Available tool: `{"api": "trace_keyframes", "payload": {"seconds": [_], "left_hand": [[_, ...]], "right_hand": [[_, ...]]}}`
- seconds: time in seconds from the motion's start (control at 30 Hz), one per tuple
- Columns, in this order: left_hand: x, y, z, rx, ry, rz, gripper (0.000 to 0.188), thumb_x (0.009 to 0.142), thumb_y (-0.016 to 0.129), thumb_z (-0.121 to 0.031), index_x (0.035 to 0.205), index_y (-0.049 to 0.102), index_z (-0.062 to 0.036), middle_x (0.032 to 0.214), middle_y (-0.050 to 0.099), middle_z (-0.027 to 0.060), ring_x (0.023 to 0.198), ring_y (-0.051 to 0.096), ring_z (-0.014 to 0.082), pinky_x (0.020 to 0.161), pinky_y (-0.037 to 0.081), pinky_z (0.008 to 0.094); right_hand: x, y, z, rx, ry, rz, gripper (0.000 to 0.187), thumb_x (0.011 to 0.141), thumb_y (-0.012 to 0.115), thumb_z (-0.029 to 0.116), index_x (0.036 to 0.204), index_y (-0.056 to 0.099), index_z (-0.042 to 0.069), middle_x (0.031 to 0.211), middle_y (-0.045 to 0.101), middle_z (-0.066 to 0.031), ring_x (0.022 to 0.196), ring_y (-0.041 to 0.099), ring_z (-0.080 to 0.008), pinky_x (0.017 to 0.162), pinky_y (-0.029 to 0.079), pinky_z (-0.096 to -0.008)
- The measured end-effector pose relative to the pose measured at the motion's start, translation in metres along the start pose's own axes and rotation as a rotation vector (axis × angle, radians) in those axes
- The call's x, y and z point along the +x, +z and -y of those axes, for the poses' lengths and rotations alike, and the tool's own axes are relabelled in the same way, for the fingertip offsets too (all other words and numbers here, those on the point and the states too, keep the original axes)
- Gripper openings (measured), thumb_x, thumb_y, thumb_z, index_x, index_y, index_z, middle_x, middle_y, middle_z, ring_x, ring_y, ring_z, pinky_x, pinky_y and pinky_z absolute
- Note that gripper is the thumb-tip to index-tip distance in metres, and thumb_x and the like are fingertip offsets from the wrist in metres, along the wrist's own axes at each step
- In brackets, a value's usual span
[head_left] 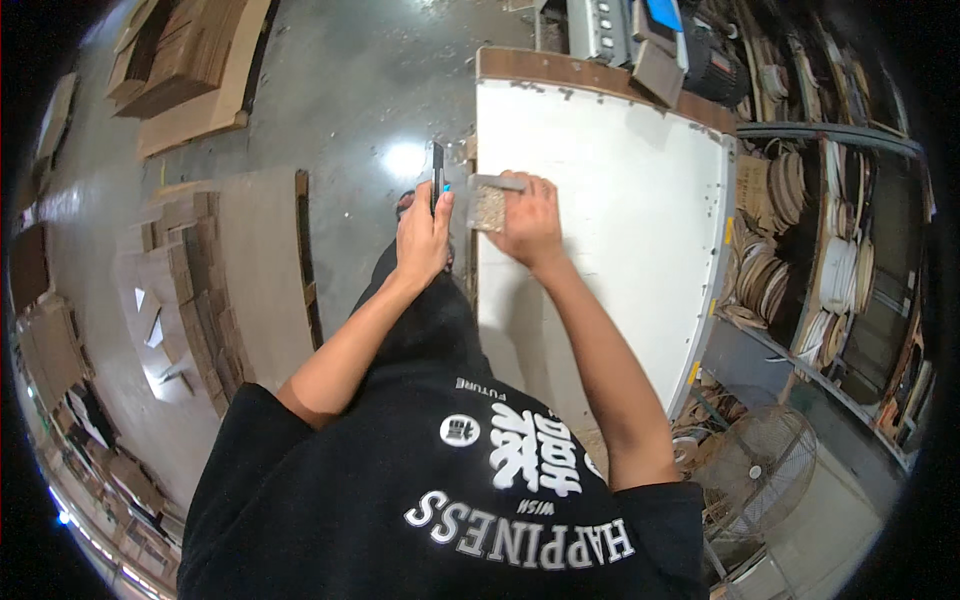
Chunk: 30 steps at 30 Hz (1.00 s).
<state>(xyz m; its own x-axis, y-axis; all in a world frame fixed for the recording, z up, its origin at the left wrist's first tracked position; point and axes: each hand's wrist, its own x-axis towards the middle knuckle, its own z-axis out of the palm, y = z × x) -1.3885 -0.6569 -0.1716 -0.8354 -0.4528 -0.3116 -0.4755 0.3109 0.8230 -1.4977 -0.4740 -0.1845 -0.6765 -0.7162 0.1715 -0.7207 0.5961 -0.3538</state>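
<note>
My left hand (424, 238) is closed around a black utility knife (437, 166) with a bit of blue on its side. The knife points away from me, over the floor beside the table. Just to the right, my right hand (530, 222) grips a small rectangular block (488, 208). Its facing side has a speckled tan texture like particle board, and a grey strip runs along its far edge. The block is held over the left edge of the white-topped table (600, 190), apart from the knife.
Machinery with a motor (712, 70) stands at the table's far end. Shelves with coiled edge strips (785, 185) line the right side, and a fan (765, 470) stands near right. Stacked cardboard (190, 50) and brown boards (250, 260) lie to the left.
</note>
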Motion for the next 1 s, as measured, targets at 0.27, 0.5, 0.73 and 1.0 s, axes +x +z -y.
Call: {"api": "trace_keyframes", "payload": {"seconds": [0.27,0.5,0.73,1.0], "left_hand": [[-0.074,-0.025,0.003,0.404,0.259,0.223,0.049,0.108,0.062,-0.033,0.151,0.054,-0.0105,0.113,0.066,0.0177,0.097,0.072,0.0418,0.079,0.059,0.0531],[-0.061,-0.002,0.017,0.555,0.376,0.136,0.059,0.109,0.061,-0.035,0.163,0.046,-0.0146,0.099,0.064,0.0142,0.078,0.073,0.0353,0.064,0.06,0.0483],[-0.056,-0.007,0.017,0.627,0.388,0.138,0.06,0.112,0.058,-0.038,0.167,0.041,-0.0218,0.096,0.064,0.0144,0.072,0.072,0.0358,0.061,0.06,0.0485],[-0.045,-0.011,0.016,0.695,0.425,0.169,0.057,0.113,0.055,-0.041,0.166,0.042,-0.0256,0.097,0.066,0.0146,0.072,0.073,0.0356,0.058,0.06,0.0493]], "right_hand": [[0.001,-0.008,-0.005,-0.062,0.05,0.109,0.084,0.077,0.089,0.046,0.139,0.059,-0.002,0.131,0.063,-0.0188,0.124,0.058,-0.037,0.113,0.041,-0.0532],[0.002,-0.006,-0.002,-0.109,0.025,0.124,0.09,0.07,0.094,0.038,0.142,0.057,-0.002,0.131,0.062,-0.0197,0.125,0.058,-0.038,0.114,0.041,-0.053],[0.002,-0.007,0.001,-0.121,0.064,0.162,0.09,0.071,0.094,0.038,0.142,0.057,-0.004,0.132,0.061,-0.0206,0.127,0.056,-0.0401,0.114,0.041,-0.0531],[0.001,-0.007,-0.003,-0.103,0.051,0.15,0.087,0.072,0.092,0.041,0.14,0.06,-0.002,0.133,0.061,-0.0207,0.128,0.057,-0.0383,0.115,0.041,-0.053]]}}
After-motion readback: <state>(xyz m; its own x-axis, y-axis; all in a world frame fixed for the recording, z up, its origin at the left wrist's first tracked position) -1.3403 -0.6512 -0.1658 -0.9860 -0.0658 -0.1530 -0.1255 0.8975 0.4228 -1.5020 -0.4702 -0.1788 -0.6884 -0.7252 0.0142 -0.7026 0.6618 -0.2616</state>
